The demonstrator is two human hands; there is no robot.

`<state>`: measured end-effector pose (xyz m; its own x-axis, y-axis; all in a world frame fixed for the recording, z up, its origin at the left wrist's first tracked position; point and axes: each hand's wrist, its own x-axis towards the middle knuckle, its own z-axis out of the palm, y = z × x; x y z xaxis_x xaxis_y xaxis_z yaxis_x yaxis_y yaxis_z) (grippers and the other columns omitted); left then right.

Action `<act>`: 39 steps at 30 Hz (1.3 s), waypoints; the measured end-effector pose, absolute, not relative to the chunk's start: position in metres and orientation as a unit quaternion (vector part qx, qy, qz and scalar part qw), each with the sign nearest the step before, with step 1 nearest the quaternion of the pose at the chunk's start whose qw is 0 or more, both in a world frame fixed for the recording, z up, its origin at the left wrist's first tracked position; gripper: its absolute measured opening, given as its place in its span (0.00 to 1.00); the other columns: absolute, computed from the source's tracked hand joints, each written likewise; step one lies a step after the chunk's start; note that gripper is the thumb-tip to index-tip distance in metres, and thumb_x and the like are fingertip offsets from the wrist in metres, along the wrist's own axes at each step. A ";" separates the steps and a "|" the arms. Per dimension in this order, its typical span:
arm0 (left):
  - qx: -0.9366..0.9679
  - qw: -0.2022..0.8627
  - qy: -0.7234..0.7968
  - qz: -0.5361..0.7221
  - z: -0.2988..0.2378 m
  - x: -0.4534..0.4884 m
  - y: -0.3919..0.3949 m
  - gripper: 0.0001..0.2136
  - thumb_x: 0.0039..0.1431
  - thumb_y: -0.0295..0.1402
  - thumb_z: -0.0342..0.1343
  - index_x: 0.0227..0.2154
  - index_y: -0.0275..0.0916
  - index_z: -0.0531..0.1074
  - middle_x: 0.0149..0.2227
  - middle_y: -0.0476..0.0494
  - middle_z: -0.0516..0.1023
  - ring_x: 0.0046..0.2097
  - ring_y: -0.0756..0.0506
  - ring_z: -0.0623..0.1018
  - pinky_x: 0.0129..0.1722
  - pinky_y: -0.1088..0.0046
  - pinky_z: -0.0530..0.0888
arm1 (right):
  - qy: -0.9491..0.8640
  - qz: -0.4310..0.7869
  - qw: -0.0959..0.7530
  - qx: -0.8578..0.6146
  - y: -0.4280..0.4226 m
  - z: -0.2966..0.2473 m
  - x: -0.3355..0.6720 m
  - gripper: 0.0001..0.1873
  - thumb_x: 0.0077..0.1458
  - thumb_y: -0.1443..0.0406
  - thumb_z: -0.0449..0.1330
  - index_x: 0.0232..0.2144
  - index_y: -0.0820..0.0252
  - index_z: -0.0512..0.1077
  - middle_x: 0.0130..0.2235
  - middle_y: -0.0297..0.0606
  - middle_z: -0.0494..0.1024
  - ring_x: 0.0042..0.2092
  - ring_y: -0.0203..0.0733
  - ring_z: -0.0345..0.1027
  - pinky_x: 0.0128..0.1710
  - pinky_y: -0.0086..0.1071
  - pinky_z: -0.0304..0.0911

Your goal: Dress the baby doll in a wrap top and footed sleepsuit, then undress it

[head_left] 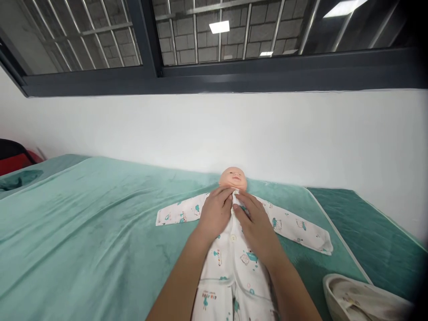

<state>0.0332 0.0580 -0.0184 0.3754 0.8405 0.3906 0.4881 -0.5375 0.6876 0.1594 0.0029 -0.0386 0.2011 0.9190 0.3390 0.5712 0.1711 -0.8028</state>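
A baby doll [233, 178] lies face up on the bed, its head toward the wall. It wears a white long-sleeved baby outfit [218, 261] with small teal and red prints, sleeves spread to both sides. My left hand [216, 211] grips the front edge of the outfit just below the doll's chin. Close beside it, my right hand [256, 220] has its fingers and thumb on the other front edge at the collar. A small button shows between my fingertips, and another button [233, 237] sits lower on the chest. The doll's neck is partly covered by my fingers.
A teal cloth [100, 223] with soft wrinkles covers the bed. At the lower right stands a pale fabric-lined container [361, 296]. A black and red item [15, 158] is at the far left. Behind the bed rise a white wall [214, 129] and a dark-framed window [214, 80].
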 end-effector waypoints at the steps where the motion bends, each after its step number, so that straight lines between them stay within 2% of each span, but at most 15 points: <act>1: 0.795 0.238 0.419 0.367 -0.018 0.033 0.058 0.19 0.68 0.32 0.41 0.52 0.45 0.74 0.57 0.46 0.74 0.59 0.45 0.71 0.61 0.63 0.68 | -0.607 0.183 0.464 -0.619 0.003 -0.039 0.160 0.20 0.63 0.55 0.50 0.53 0.52 0.71 0.62 0.38 0.66 0.65 0.51 0.54 0.64 0.51 0.52; 8: 0.796 0.245 0.415 0.367 -0.019 0.033 0.059 0.19 0.67 0.30 0.41 0.51 0.44 0.74 0.56 0.45 0.74 0.58 0.45 0.72 0.61 0.62 0.68 | -0.644 0.155 0.419 -0.621 0.001 -0.040 0.160 0.22 0.64 0.55 0.48 0.56 0.51 0.68 0.65 0.37 0.63 0.66 0.51 0.52 0.64 0.52 0.51; 13: 0.789 0.255 0.410 0.380 -0.020 0.034 0.059 0.18 0.68 0.30 0.41 0.52 0.44 0.73 0.55 0.44 0.75 0.57 0.45 0.72 0.60 0.62 0.68 | -0.623 0.173 0.421 -0.636 0.001 -0.035 0.158 0.24 0.64 0.55 0.49 0.60 0.51 0.64 0.63 0.37 0.65 0.65 0.50 0.54 0.64 0.52 0.52; 16: 0.777 0.263 0.426 0.382 -0.021 0.034 0.058 0.16 0.67 0.31 0.43 0.51 0.43 0.73 0.54 0.44 0.75 0.57 0.44 0.72 0.59 0.61 0.68 | -0.626 0.167 0.414 -0.639 0.002 -0.036 0.158 0.27 0.63 0.54 0.49 0.62 0.52 0.62 0.65 0.37 0.64 0.66 0.50 0.52 0.65 0.51 0.50; 22: 0.780 0.279 0.414 0.378 -0.020 0.034 0.058 0.17 0.67 0.30 0.42 0.49 0.45 0.74 0.56 0.47 0.75 0.57 0.44 0.71 0.60 0.62 0.67 | -0.625 0.170 0.396 -0.651 0.000 -0.032 0.158 0.26 0.64 0.54 0.48 0.61 0.51 0.65 0.66 0.35 0.62 0.67 0.50 0.50 0.65 0.51 0.49; 29: 0.779 0.287 0.408 0.379 -0.021 0.036 0.058 0.17 0.66 0.29 0.42 0.48 0.44 0.75 0.56 0.48 0.74 0.58 0.44 0.70 0.61 0.64 0.66 | -0.617 0.165 0.426 -0.640 0.001 -0.032 0.159 0.23 0.62 0.56 0.51 0.57 0.52 0.69 0.63 0.37 0.67 0.65 0.49 0.55 0.64 0.50 0.51; 39: 0.754 0.302 0.440 0.383 -0.022 0.038 0.059 0.15 0.65 0.32 0.45 0.47 0.44 0.75 0.54 0.48 0.76 0.57 0.43 0.72 0.58 0.65 0.68 | -0.614 0.151 0.450 -0.630 0.001 -0.033 0.160 0.22 0.61 0.56 0.53 0.55 0.55 0.70 0.59 0.40 0.71 0.62 0.49 0.60 0.62 0.49 0.54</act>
<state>0.0376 0.0590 -0.0217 0.3188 0.8950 0.3119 0.4315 -0.4300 0.7930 0.1599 0.0007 -0.0327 0.1993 0.9104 0.3627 0.6381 0.1603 -0.7531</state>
